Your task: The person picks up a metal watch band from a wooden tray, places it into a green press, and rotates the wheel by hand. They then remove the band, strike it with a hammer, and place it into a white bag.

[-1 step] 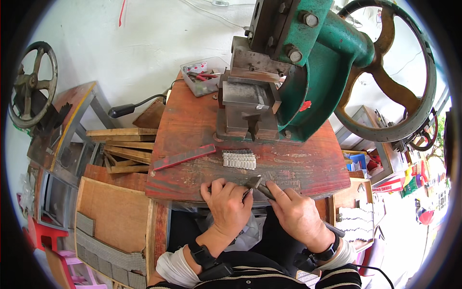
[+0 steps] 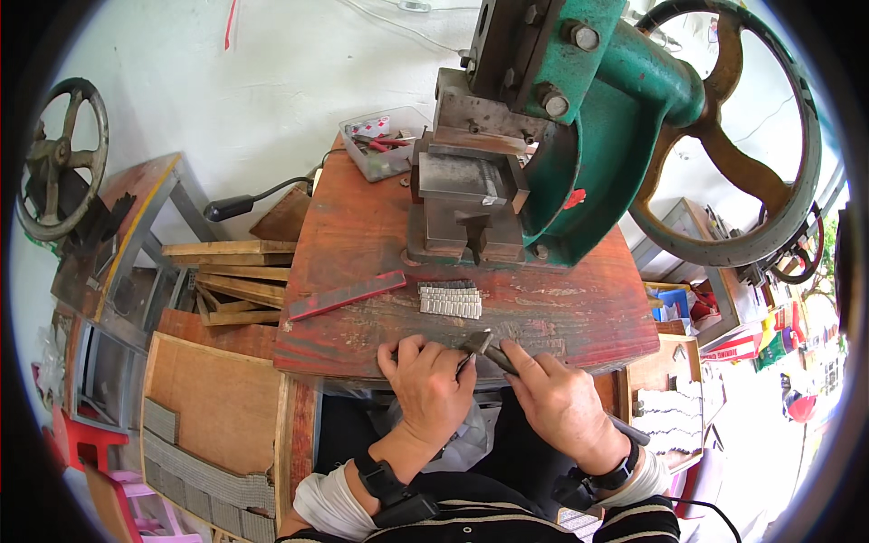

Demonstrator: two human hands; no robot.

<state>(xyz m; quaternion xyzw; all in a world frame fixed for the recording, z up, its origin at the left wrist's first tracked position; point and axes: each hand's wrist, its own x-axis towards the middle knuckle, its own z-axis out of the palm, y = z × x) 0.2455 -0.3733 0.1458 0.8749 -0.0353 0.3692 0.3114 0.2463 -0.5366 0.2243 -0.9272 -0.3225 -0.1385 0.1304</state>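
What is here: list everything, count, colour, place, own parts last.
bench: 1, reddish, centre
press: 1, green, bench's far right
metal block: 1, grey, under press
handwheels: 2, greyish, left and right
plastic bin: 1, clear, bench's far left
bar: 1, reddish, bench's left
metal strips: several, silver, bench middle
wooden trays: several, brown, both sides
stool: 1, red, lower left
metal piece: 1, grey, left grip
handled tool: 1, dark, right grip
left grip: 1, black wristband, bench's front
right grip: 1, black wristband, bench's front
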